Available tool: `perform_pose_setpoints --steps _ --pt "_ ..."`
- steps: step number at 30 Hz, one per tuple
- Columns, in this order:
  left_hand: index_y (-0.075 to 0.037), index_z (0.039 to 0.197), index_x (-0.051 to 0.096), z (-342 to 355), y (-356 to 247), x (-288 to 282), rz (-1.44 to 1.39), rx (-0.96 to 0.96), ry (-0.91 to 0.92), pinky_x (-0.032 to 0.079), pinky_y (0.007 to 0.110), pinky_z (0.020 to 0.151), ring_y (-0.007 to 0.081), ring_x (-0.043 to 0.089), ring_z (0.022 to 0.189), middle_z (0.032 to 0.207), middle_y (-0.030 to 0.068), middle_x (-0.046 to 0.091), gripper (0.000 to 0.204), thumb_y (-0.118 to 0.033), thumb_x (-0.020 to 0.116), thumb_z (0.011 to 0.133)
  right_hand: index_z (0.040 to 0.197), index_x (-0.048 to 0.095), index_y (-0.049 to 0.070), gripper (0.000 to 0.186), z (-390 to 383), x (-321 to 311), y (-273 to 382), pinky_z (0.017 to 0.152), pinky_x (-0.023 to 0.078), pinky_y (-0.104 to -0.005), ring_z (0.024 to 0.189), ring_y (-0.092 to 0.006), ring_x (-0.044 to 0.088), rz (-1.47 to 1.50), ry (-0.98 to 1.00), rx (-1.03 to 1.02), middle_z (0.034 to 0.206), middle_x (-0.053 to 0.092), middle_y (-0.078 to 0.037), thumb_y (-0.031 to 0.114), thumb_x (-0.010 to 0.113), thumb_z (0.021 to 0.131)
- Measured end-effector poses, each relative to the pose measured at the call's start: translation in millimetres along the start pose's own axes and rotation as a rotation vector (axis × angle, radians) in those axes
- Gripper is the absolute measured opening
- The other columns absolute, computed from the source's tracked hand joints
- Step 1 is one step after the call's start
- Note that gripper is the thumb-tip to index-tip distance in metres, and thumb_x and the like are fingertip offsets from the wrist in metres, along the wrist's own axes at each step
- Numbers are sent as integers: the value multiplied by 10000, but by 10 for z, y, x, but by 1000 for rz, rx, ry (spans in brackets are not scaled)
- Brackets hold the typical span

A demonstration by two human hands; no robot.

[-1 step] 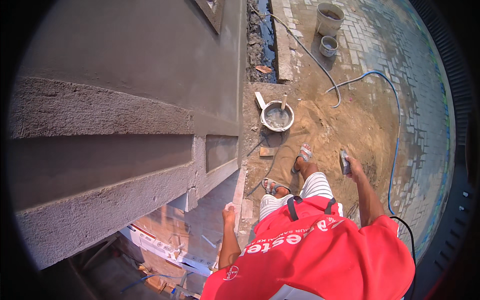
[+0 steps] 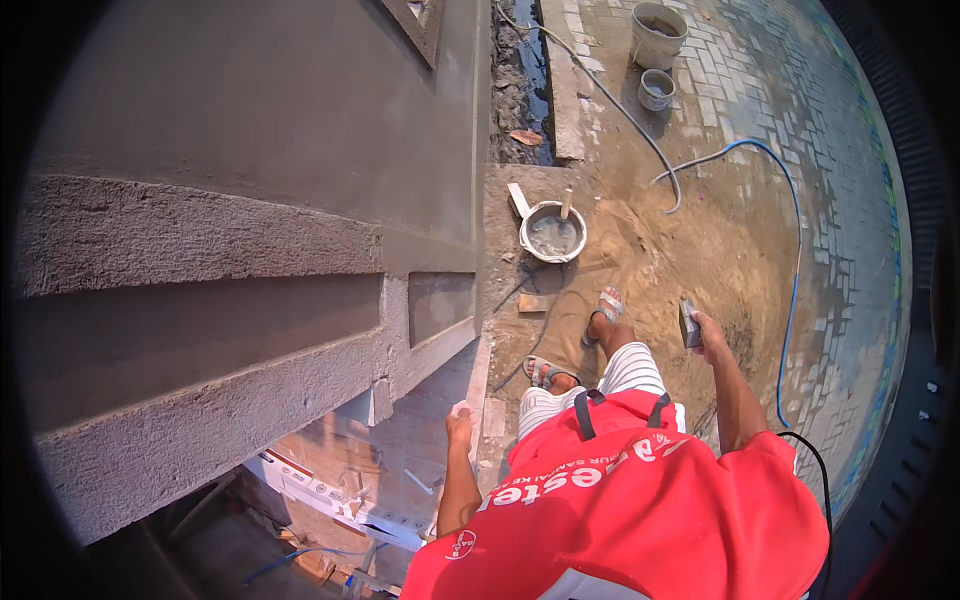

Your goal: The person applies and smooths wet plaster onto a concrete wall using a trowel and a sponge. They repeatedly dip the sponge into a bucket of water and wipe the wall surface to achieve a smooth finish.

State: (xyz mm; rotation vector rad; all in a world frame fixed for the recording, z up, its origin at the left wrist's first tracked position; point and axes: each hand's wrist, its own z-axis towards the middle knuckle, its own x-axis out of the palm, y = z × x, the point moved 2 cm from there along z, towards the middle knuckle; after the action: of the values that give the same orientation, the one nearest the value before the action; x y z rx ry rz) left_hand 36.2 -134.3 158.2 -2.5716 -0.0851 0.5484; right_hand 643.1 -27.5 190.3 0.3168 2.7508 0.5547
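My left hand (image 2: pixel 459 428) is closed on a small pale piece (image 2: pixel 460 409), too small to name, beside the lower edge of the grey plastered wall (image 2: pixel 200 100) with rough raised bands (image 2: pixel 200 230). My right hand (image 2: pixel 708 335) grips a grey rectangular block (image 2: pixel 689 322), held out over the sandy ground to the right of my legs. Beyond my sandaled feet (image 2: pixel 607 305) stands a white bucket (image 2: pixel 529 228) of wet grey mix, a wooden handle (image 2: pixel 566 201) upright in it and a pale board (image 2: pixel 518 200) beside it. A small wooden piece (image 2: pixel 534 302) lies below the bucket.
Two more buckets (image 2: pixel 658 40) stand at the top right on sandy pavers. A grey hose (image 2: pixel 650 140) and a blue hose (image 2: pixel 795 270) cross the ground. A wet drainage channel (image 2: pixel 537 90) runs along the wall. Below left is a lower space with boards (image 2: pixel 310 565).
The wall has shifted very slightly in the view. My hands and what they hold look the same.
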Motion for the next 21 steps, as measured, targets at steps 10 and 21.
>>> perform_pose_setpoints --steps 10,21 --pt "-25 1017 659 -193 -855 833 194 -51 4 483 317 622 172 599 664 856 52 642 244 -216 563 900 901 616 225 218 835 -596 897 571 395 -359 564 -127 480 208 -91 78 663 540 52 436 578 865" --pt "-54 1096 637 341 -1523 2281 128 -142 100 438 280 492 169 641 650 898 63 676 273 -191 552 876 1372 450 198 600 1615 -1000 2617 752 453 -428 862 -198 563 328 11 -232 1071 592 -49 294 625 807"
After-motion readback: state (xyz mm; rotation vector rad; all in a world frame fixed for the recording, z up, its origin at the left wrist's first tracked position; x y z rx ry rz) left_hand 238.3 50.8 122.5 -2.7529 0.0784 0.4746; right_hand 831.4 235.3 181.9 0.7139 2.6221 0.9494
